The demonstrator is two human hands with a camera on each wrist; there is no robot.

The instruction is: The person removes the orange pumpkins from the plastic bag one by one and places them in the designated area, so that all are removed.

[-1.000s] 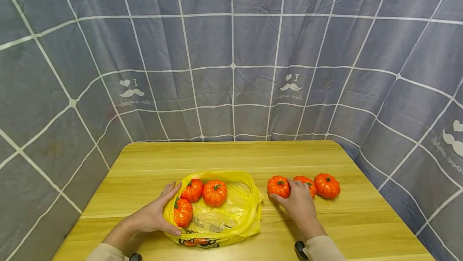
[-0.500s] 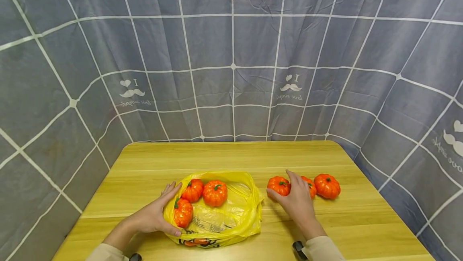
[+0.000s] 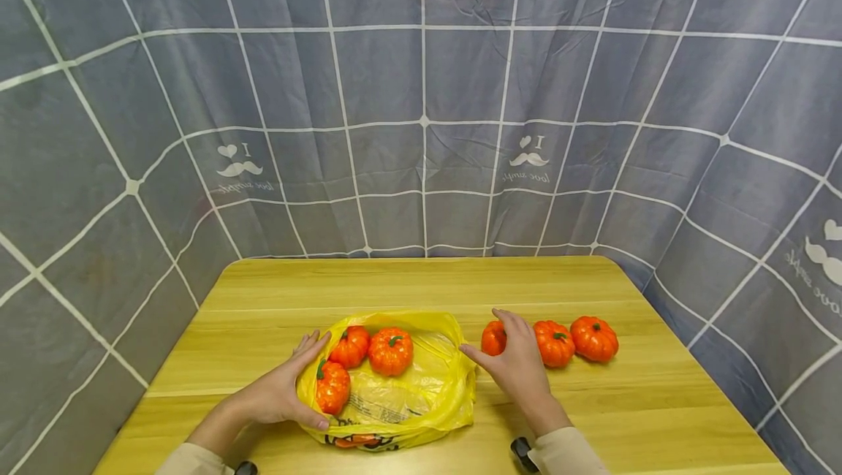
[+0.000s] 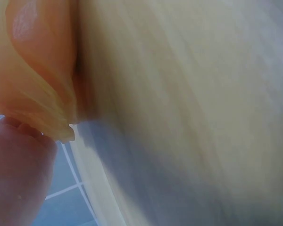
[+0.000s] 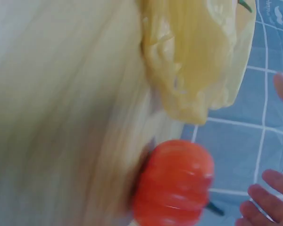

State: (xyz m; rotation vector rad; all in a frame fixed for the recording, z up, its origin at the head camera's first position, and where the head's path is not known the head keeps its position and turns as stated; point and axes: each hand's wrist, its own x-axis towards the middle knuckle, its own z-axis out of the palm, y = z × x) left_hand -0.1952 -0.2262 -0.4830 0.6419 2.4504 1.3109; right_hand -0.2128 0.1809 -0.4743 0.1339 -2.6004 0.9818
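Note:
A yellow plastic bag (image 3: 454,394) lies on the table with its mouth spread wide. Inside are three small orange pumpkins, one at the back left, a pumpkin (image 3: 391,351) near the middle and a pumpkin (image 3: 333,387) at the front left. My left hand (image 3: 283,389) holds the bag's left side, thumb in front and fingers behind. My right hand (image 3: 516,364), thumb and fingers spread, is just right of the bag. It partly covers a pumpkin (image 3: 492,339) on the table, which shows whole in the right wrist view; nothing is in its grasp.
Two more pumpkins stand right of my right hand, a near pumpkin (image 3: 554,344) and a far-right pumpkin (image 3: 595,339). The wooden table (image 3: 408,285) ends at a grey checked curtain (image 3: 460,80) behind and at both sides.
My right hand has come off the leftmost loose pumpkin and shifted left towards the bag, uncovering the middle loose pumpkin. My left hand and the bag stay put.

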